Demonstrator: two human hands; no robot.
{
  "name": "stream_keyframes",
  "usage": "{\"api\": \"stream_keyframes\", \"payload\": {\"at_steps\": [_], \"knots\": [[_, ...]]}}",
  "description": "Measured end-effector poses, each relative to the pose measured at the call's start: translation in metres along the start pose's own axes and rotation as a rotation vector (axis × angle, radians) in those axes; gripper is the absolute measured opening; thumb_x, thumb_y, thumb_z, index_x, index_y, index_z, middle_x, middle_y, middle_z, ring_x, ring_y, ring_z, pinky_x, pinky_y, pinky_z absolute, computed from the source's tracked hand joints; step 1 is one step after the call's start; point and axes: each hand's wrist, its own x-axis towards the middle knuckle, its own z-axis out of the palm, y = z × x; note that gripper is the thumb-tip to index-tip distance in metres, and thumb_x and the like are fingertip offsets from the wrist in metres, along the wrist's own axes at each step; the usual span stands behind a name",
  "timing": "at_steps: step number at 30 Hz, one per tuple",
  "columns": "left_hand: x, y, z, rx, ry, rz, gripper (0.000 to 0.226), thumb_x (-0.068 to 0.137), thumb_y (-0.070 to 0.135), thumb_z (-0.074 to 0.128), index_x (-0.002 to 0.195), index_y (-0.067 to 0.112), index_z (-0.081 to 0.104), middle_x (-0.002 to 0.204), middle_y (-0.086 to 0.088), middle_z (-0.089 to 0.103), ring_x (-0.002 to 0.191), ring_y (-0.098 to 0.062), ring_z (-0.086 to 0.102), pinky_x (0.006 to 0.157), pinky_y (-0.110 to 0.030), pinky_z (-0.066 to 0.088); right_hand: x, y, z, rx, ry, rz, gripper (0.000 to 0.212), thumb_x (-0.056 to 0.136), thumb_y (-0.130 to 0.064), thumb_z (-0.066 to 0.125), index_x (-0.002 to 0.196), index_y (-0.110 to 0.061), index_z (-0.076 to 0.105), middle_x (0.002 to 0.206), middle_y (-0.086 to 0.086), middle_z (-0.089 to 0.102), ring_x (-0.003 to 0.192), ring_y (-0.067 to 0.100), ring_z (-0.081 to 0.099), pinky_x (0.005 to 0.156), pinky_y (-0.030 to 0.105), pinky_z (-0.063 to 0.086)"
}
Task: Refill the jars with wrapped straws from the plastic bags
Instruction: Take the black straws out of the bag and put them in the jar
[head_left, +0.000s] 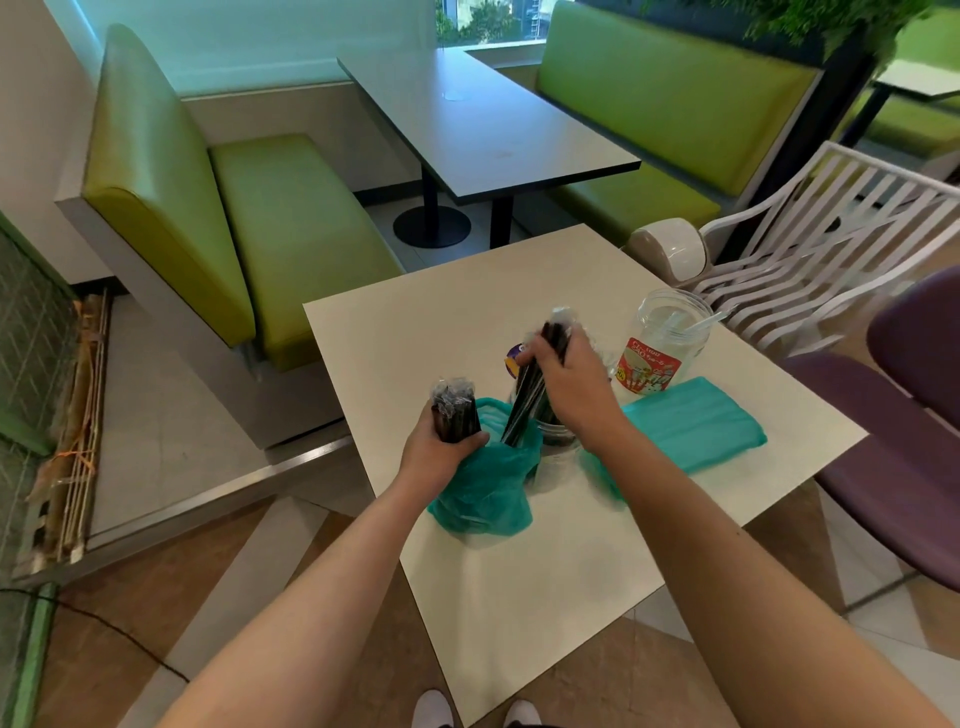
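Teal plastic bag (480, 493), soft, near the tabletop's (395, 338) near-left edge; left hand (441, 452) grips one bundle of wrapped straws (456, 410) above it. Right hand (569, 387) grips a second bundle (530, 400), tilted into the near jar (553, 449); labelled jar (662, 345) stands near the right edge. Straws likely light, slippery; hold mid-bundle.

Teal plastic bags (480, 493), black wrapped straws (457, 415), red-labelled clear jar (660, 348), white table (415, 332), lime-green benches (291, 228)

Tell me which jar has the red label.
The far jar, standing clear beside the white chair. It is see-through, with a red label on its front. The other jar sits under the right hand, mostly hidden, taking black straws.
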Motion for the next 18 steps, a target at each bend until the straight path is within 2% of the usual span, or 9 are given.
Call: {"api": "stream_keyframes", "payload": {"at_steps": [1, 6, 11, 15, 18], "knots": [[0.000, 0.000, 0.001, -0.001, -0.001, -0.002, 0.067, 0.075, 0.026, 0.084, 0.133, 0.020, 0.050, 0.122, 0.001, 0.063, 0.112, -0.020, 0.058, 0.099, -0.038, 0.048, 0.003, -0.007, -0.007, 0.009, 0.035, -0.007, 0.024, 0.102, -0.033, 0.043, 0.118, -0.016, 0.046, 0.093, -0.008, 0.070, 0.093, 0.015, 0.064, 0.081, 0.035, 0.049], [-0.001, 0.002, 0.002, 0.001, 0.000, -0.011, 0.068, 0.077, 0.026, 0.082, 0.135, 0.020, 0.048, 0.122, 0.002, 0.061, 0.111, -0.019, 0.056, 0.095, -0.033, 0.046, 0.016, -0.037, -0.033, 0.025, 0.217, -0.098, 0.021, 0.103, -0.032, 0.042, 0.117, -0.016, 0.041, 0.094, -0.005, 0.071, 0.081, 0.010, 0.065, 0.067, 0.024, 0.049], [0.000, 0.001, 0.001, 0.005, 0.009, -0.029, 0.069, 0.076, 0.027, 0.083, 0.135, 0.020, 0.048, 0.124, 0.000, 0.062, 0.113, -0.022, 0.057, 0.099, -0.037, 0.047, 0.019, -0.045, -0.040, -0.025, 0.371, -0.160, 0.029, 0.102, -0.033, 0.041, 0.120, -0.011, 0.041, 0.095, -0.002, 0.071, 0.088, 0.013, 0.065, 0.079, 0.032, 0.051], [0.001, 0.001, 0.001, -0.001, 0.007, -0.036, 0.068, 0.076, 0.026, 0.083, 0.134, 0.020, 0.049, 0.123, 0.000, 0.062, 0.113, -0.022, 0.057, 0.099, -0.039, 0.047, 0.010, -0.044, -0.036, -0.152, 0.336, -0.223, 0.029, 0.103, -0.037, 0.039, 0.123, -0.016, 0.038, 0.104, 0.001, 0.070, 0.092, 0.019, 0.066, 0.077, 0.034, 0.051], [0.002, 0.001, 0.001, 0.002, 0.001, -0.039, 0.070, 0.076, 0.026, 0.083, 0.136, 0.020, 0.047, 0.124, 0.001, 0.061, 0.113, -0.021, 0.056, 0.101, -0.039, 0.046, 0.002, -0.040, -0.028, -0.291, 0.295, -0.232, 0.037, 0.102, -0.038, 0.039, 0.130, -0.013, 0.040, 0.119, 0.007, 0.063, 0.102, 0.025, 0.062, 0.075, 0.025, 0.040]]}}
